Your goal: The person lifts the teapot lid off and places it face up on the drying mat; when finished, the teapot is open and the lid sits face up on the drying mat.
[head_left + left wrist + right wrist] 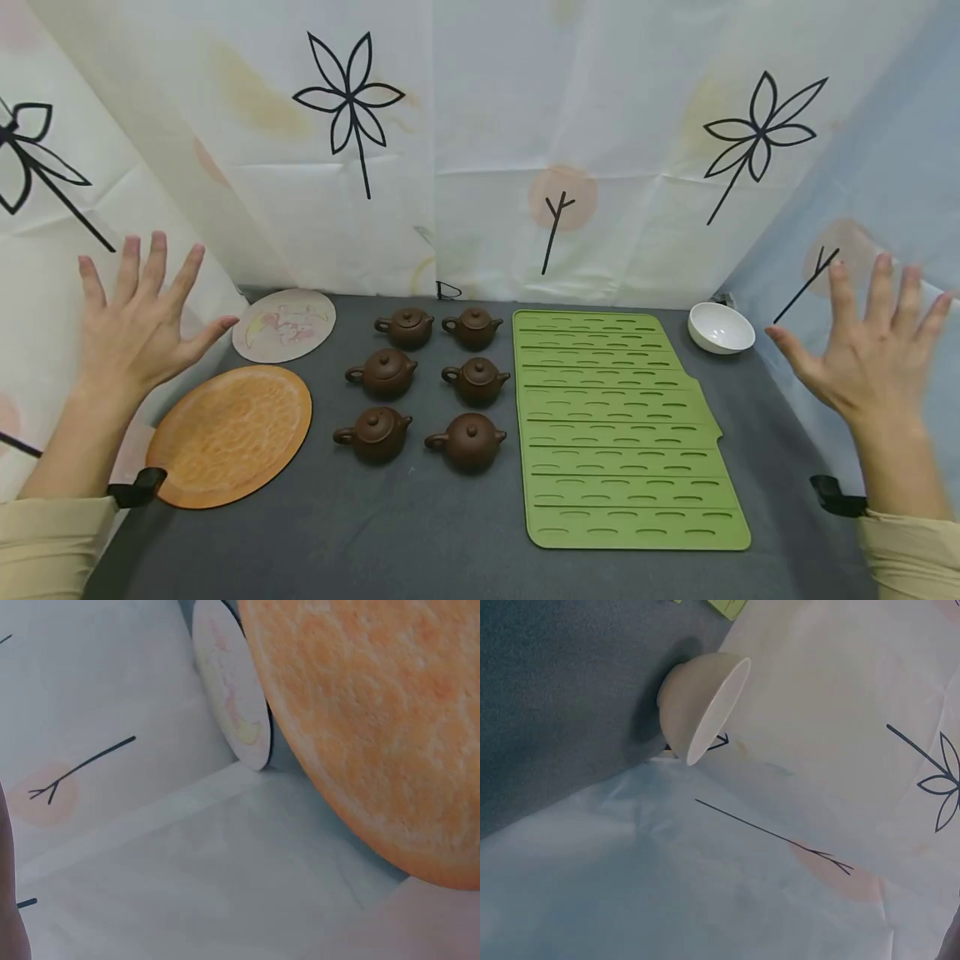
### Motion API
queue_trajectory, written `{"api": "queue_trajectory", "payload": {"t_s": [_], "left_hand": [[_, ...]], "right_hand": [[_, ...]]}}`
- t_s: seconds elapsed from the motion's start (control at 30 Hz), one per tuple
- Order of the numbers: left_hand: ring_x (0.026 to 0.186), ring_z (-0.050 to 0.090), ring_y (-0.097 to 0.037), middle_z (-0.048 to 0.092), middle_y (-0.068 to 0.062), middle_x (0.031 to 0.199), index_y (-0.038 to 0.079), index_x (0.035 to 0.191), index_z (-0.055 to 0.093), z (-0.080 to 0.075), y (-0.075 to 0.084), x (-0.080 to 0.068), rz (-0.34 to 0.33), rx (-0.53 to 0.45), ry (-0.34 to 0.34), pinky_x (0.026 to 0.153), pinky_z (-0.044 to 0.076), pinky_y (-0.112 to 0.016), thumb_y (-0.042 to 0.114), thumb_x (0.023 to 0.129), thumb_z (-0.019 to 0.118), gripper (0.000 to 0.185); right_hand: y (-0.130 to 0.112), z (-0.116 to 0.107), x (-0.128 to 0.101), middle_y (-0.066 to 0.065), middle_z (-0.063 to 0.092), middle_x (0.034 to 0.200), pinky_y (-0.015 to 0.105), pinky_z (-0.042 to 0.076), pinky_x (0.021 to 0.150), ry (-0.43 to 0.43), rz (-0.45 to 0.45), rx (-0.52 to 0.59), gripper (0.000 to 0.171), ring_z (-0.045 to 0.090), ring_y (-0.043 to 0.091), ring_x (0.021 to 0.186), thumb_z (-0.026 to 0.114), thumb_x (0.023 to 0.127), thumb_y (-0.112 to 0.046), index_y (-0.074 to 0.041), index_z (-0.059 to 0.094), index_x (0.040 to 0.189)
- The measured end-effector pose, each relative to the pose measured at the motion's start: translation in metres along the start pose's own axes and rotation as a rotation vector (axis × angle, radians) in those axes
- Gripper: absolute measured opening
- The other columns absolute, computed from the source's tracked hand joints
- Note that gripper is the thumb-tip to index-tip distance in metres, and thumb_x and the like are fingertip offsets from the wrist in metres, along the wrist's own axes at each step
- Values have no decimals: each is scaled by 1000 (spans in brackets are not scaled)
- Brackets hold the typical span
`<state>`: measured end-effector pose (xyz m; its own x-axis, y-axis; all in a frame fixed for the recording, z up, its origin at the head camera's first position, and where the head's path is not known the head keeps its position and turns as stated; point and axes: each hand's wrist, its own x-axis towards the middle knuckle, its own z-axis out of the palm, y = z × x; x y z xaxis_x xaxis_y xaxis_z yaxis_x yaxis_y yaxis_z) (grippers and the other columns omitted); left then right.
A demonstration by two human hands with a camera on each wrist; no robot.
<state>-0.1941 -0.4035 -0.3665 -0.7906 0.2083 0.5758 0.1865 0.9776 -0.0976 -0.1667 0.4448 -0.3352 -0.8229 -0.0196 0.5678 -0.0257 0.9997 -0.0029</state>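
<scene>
My left hand (140,321) is raised at the left with its fingers spread, holding nothing. Below and beside it lie a round orange-brown mat (232,437) with a bread-like print and a smaller pale round mat (285,325) with a faint drawing. On the right, my right hand (873,350) is also lifted, fingers apart, nothing in it. The white bowl (721,328) is the thing nearest to it, upright on the table. Several dark brown teapots (470,442) stand in two columns in the middle, each with its lid on.
A long green slotted mat (622,433) lies flat between the teapots and the bowl. Everything rests on a dark grey table (420,533). Pale cloth walls (480,108) with line-drawn flowers close off the back and both sides.
</scene>
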Motion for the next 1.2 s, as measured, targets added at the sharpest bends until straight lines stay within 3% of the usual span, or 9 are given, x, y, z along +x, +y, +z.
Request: {"api": "queue_trajectory", "payload": {"t_s": [0.17,0.3,0.5,0.67,0.73,0.8,0.9,0.97,1.2], "left_hand": [[171,10,-45,13,-22,181,26,176,17,-6,6,0,-49,13,-161,133,-6,-78,77,99,52,99],[171,12,-43,13,-19,182,26,176,14,-6,15,1,-66,-15,-192,134,-7,-75,71,101,55,96],[160,38,-47,40,-22,173,21,171,37,0,32,-7,-75,-133,-30,134,7,-77,63,100,60,85],[126,63,-55,69,-28,142,8,150,63,3,55,-12,-69,-285,163,118,42,-75,34,92,72,64],[117,66,-55,73,-29,132,3,143,67,3,67,-15,-75,-356,200,104,50,-72,23,91,72,56],[109,68,-52,75,-30,124,-2,135,71,4,78,-19,-70,-425,226,90,50,-65,14,90,72,48],[103,69,-45,79,-26,115,-4,128,74,5,94,-25,-70,-505,225,89,50,-46,5,89,74,40],[100,69,-37,80,-23,112,-2,125,76,5,104,-28,-74,-544,219,90,47,-30,1,88,76,37],[102,61,12,80,-16,114,4,123,78,-3,137,-38,-138,-731,133,94,42,-5,-3,93,76,30]], "right_hand": [[-6,3,-3,29,10,181,85,1,128,61,-15,34,124,7,57,168,16,83,-105,-22,18,175],[-13,5,-7,33,22,177,86,6,128,121,-31,68,120,17,59,164,22,87,-101,-15,28,170],[-29,11,-8,36,41,164,80,31,118,243,-101,155,105,39,64,147,34,96,-86,-2,43,160],[-51,20,-9,41,60,139,71,38,100,338,-154,377,88,52,64,123,57,98,-64,10,56,147],[-62,23,-11,40,65,131,56,45,104,327,-145,464,77,57,57,120,66,96,-50,11,59,143],[-73,26,-12,38,67,128,36,47,105,291,-139,554,63,65,33,120,74,93,-26,11,60,142],[-94,28,-16,34,68,129,6,41,106,215,-128,681,62,61,-5,122,78,86,3,11,57,144],[-110,27,-19,28,69,129,2,41,105,165,-124,753,66,53,-19,124,78,85,13,11,54,147],[-157,31,-26,-7,66,129,7,50,100,10,-103,956,59,65,-7,116,73,93,14,6,52,148]]}}
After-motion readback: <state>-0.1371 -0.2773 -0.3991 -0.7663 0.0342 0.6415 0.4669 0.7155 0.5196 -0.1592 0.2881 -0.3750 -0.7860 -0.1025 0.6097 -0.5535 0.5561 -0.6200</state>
